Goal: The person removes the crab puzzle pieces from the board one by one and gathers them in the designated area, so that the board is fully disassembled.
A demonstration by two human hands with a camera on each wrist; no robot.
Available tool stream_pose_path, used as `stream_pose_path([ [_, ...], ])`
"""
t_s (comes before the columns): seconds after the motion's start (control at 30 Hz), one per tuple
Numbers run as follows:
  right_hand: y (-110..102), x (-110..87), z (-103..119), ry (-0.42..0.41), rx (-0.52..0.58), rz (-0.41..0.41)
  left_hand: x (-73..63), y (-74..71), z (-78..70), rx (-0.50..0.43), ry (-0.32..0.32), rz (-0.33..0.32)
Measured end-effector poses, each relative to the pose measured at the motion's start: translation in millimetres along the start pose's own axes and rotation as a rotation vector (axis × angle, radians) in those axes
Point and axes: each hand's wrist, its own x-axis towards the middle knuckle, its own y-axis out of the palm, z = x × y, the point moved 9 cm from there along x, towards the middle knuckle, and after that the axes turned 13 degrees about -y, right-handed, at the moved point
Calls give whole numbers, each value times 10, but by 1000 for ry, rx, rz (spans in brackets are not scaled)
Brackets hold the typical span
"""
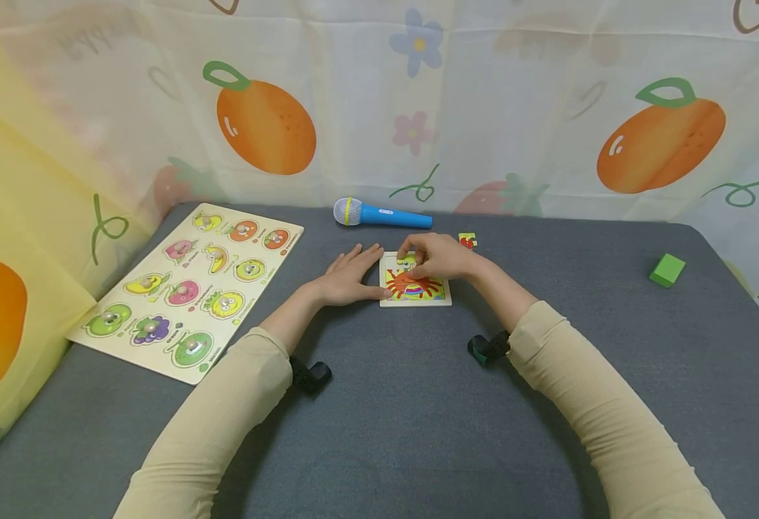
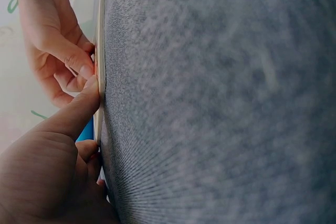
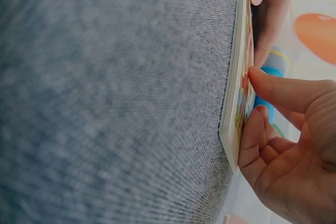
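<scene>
A small square jigsaw puzzle with a red crab picture and a pale wooden frame lies on the table. My left hand rests beside it with fingers spread, its thumb at the frame's left edge. My right hand is over the puzzle's upper part, fingers bent, thumb and index finger pinching a yellow-green puzzle piece at the top left. In the right wrist view the right thumb's tip meets the picture surface, and the hand hides part of the board. A loose puzzle piece lies just beyond the right hand.
A blue toy microphone lies behind the hands by the curtain. At left is a large fruit peg board. A green block sits at the right on the grey table. A fruit-printed curtain borders the back.
</scene>
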Motion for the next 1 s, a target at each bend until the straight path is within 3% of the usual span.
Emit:
stream_pose_path([
  [0.43,-37,-16,-48,39,19,-49,-5,4,7,-5,-2,6],
  [0.73,-65,-22,-2,-22,54,-103,-8,-3,-1,2,1,10],
  [1.0,-65,-22,-33,6,57,-100,-11,-6,-4,9,0,8],
])
